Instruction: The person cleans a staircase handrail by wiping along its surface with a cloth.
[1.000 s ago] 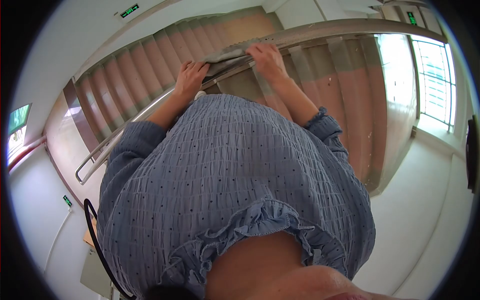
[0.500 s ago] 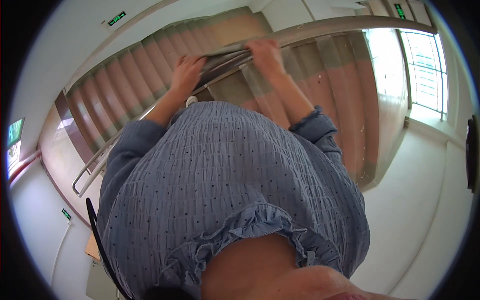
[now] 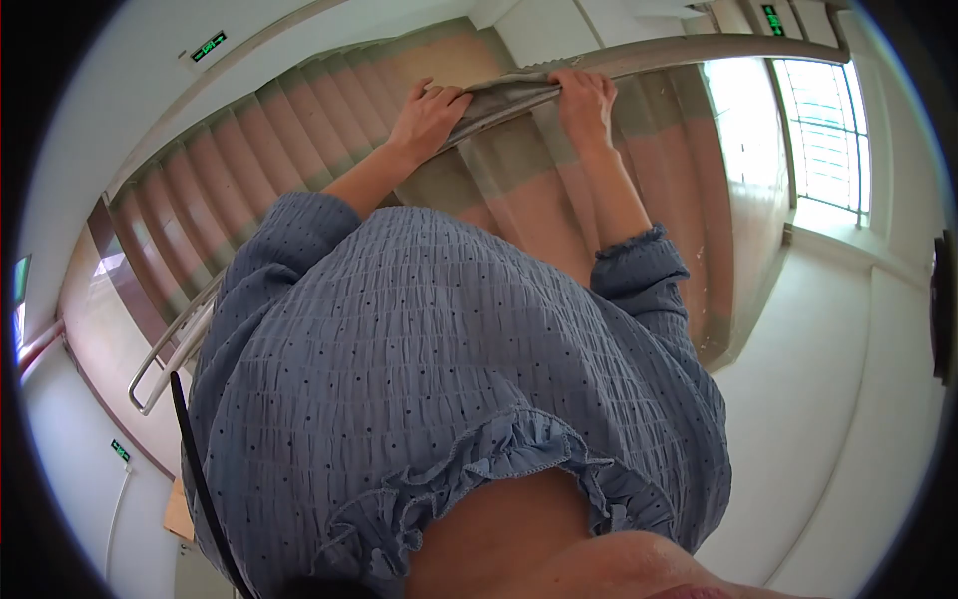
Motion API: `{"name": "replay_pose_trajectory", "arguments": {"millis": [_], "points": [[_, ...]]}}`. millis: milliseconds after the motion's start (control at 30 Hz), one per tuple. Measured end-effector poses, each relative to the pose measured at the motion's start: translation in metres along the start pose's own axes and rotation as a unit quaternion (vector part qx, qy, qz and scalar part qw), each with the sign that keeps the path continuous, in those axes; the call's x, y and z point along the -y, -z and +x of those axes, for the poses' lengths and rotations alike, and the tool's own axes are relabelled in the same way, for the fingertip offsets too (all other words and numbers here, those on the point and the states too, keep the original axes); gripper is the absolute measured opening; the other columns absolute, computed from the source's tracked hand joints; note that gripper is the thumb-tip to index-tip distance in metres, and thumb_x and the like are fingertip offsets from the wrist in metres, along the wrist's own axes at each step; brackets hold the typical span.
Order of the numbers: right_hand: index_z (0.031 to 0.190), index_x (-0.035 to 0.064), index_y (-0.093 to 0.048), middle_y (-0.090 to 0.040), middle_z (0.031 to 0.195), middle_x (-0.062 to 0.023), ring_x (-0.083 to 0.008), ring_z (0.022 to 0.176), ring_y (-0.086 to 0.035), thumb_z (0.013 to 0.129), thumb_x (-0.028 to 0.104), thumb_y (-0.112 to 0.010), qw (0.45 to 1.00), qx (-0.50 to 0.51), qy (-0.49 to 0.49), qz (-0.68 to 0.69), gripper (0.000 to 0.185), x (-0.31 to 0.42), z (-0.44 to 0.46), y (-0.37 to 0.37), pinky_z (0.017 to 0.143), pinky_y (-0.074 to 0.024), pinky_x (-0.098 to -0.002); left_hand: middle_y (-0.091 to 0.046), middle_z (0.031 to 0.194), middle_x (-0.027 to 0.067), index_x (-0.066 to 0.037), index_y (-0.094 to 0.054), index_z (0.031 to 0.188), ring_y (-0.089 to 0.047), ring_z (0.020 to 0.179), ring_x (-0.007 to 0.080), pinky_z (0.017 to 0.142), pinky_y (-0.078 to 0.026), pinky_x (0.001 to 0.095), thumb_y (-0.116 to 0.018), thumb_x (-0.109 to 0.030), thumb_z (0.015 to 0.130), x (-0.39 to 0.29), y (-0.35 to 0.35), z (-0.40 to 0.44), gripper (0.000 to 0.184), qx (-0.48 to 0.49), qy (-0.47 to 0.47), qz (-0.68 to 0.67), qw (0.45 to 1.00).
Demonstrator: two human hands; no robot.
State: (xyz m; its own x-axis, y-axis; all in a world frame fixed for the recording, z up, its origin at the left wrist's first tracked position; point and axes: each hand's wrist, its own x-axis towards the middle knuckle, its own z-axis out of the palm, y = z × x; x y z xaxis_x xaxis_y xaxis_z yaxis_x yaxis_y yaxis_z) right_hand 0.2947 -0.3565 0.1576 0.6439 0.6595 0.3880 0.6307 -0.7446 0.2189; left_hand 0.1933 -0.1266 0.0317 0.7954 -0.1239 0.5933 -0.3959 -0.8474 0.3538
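Note:
A grey cloth [image 3: 507,96] is stretched between my two hands over the stair handrail [image 3: 689,50]. My left hand [image 3: 429,118] grips the cloth's left end, its fingers bent, with the index finger a little raised. At the cloth's right end, my right hand [image 3: 587,105] is closed on it, fingers curled over the rail's top. The middle of the cloth sags slightly along the rail. Part of the rail under the cloth and hands is hidden.
Stairs [image 3: 649,180] with red-brown and grey-green treads lie below the rail, and another flight [image 3: 239,150] runs at the left. A metal rail end [image 3: 150,389] bends at the lower left. A barred window [image 3: 826,140] is at the right.
Both hands have moved to the right along the handrail with the cloth. The surroundings have shifted a little to the left in view.

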Motion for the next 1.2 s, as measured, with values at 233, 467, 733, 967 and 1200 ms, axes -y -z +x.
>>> {"name": "replay_pose_trajectory", "arguments": {"millis": [233,467,733,967,1200], "points": [[0.1,0.018,-0.068,-0.069,0.099,-0.0015,-0.0227,0.11,-0.06,0.085,0.004,-0.057,0.99,0.025,0.091,0.107,0.024,0.047,-0.017,-0.018,0.108,-0.0323,-0.0488,-0.064,0.116,0.004,-0.011,-0.064,0.12,-0.063,0.11,0.0201,0.113,-0.033,0.0465,-0.053,-0.007,0.089,0.022,0.027,-0.071,0.034,0.031,0.04,0.015,0.999],[0.098,0.018,-0.07,-0.07,0.102,-0.003,-0.0253,0.11,-0.06,0.084,0.004,-0.057,0.999,0.007,0.042,0.017,0.023,-0.043,0.025,0.01,0.107,-0.0337,-0.0497,-0.065,0.111,0.0039,-0.011,-0.062,0.12,-0.065,0.106,0.019,0.11,-0.037,0.048,-0.054,-0.008,0.088,-0.017,-0.009,0.031,0.033,-0.022,-0.028,0.039,0.999],[0.097,0.0183,-0.071,-0.07,0.1,-0.0043,-0.0274,0.111,-0.059,0.084,0.004,-0.058,0.982,-0.077,-0.149,-0.086,0.024,-0.14,0.038,0.051,0.102,-0.0372,-0.0496,-0.065,0.104,0.006,-0.008,-0.065,0.104,-0.066,0.101,0.0226,0.104,-0.042,0.0471,-0.057,-0.012,0.088,-0.083,-0.042,0.168,0.019,-0.07,-0.094,0.064,0.991],[0.09,0.0155,-0.07,-0.068,0.1,-0.0039,-0.029,0.106,-0.059,0.079,-0.001,-0.063,0.987,-0.13,-0.089,0.022,0.02,-0.08,-0.02,0.039,0.095,-0.0405,-0.0462,-0.062,0.111,0.0055,-0.008,-0.068,0.112,-0.062,0.104,0.0197,0.108,-0.039,0.0447,-0.059,-0.014,0.086,-0.064,-0.017,0.088,0.027,-0.071,-0.158,0.101,0.98],[0.089,0.0141,-0.07,-0.067,0.103,-0.0026,-0.027,0.102,-0.06,0.076,0.001,-0.066,0.979,-0.141,-0.011,0.146,0.019,0.036,-0.074,-0.024,0.093,-0.0418,-0.0414,-0.06,0.129,0.0068,-0.008,-0.069,0.11,-0.059,0.108,0.02,0.111,-0.038,0.0462,-0.061,-0.015,0.084,-0.006,0.027,-0.05,0.028,0.015,-0.194,0.098,0.976]]}}
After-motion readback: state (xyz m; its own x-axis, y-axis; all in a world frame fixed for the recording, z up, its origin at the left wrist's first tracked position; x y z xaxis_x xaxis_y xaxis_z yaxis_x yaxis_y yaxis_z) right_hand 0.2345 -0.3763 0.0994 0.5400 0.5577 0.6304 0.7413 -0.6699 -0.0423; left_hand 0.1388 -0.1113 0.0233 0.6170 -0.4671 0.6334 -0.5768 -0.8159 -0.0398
